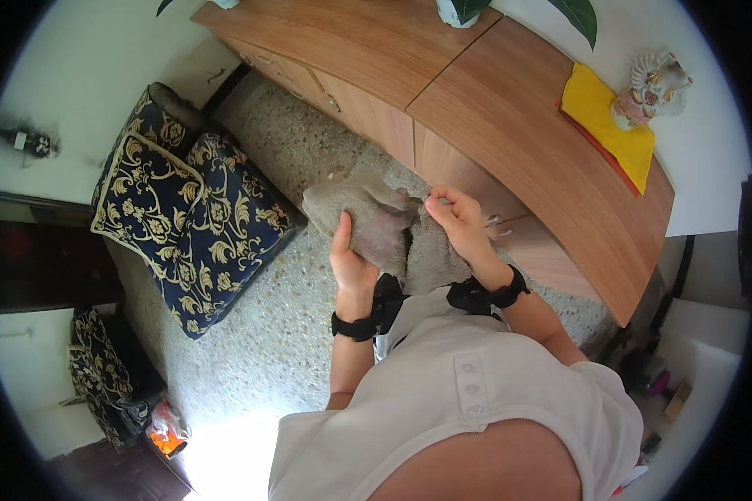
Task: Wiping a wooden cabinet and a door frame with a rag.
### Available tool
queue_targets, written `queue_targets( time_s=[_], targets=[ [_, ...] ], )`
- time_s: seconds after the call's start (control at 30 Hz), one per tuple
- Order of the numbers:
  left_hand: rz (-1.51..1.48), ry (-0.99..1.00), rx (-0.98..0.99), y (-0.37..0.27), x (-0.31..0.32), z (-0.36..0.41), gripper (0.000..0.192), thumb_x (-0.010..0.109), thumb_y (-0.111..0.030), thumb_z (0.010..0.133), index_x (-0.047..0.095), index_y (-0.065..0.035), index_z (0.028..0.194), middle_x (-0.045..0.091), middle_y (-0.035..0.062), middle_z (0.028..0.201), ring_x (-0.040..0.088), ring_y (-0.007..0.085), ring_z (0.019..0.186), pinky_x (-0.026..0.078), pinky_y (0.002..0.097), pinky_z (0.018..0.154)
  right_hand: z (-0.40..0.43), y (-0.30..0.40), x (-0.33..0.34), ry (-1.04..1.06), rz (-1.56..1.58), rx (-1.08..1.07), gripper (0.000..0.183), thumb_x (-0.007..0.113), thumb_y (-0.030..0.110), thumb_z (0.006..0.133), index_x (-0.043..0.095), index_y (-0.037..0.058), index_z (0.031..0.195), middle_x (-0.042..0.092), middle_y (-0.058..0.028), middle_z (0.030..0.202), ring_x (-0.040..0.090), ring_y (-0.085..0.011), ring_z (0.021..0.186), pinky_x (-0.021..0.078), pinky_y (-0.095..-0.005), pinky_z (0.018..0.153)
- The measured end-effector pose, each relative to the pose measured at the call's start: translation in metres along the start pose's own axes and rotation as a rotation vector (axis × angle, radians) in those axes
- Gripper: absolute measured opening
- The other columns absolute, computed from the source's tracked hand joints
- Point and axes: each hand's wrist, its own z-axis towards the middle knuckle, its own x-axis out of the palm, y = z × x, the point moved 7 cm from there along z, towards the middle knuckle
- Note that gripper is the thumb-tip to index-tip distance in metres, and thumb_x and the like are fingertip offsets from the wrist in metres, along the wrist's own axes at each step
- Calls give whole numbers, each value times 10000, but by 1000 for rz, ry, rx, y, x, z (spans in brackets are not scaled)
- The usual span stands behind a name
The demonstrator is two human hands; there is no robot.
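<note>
A grey-beige terry cloth [376, 219] hangs bunched and folded in front of my body, above the speckled floor. My left hand [353, 257] grips its near left side, thumb lying on top and the other fingers hidden beneath. At the cloth's right part, my right hand [460, 222] pinches the upper edge between thumb and fingers. Between the two parts runs a dark gap or fold, and a smoother, pinkish-grey patch shows beside it. Black straps with dark units are on both wrists.
A long wooden cabinet [476, 125] stretches along the far and right sides. On it lie a folded yellow cloth [601, 125] and an ornament [652, 94]; a plant pot [457, 14] stands farther back. Patterned blue-and-gold armchairs [194, 219] stand left, with a plastic bag [167, 429] near the lower one.
</note>
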Motion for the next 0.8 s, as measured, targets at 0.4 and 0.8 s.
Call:
queue_targets(
  time_s=[0.4,0.8],
  targets=[
    [36,94,-96,-11,6,11,453,295,-277,816,287,51,1127,379,198,1117,373,307,1033,272,396,888,2,5,12,4,38,-33,168,496,107,767,466,33,916,354,97,483,264,20,442,174,-146,400],
    [34,105,-208,-5,-8,24,418,372,-265,799,341,33,1091,432,155,1069,421,272,990,320,384,853,-2,-8,15,-184,-153,-20,150,520,103,740,525,9,858,354,81,415,258,8,411,167,-174,377]
  ],
)
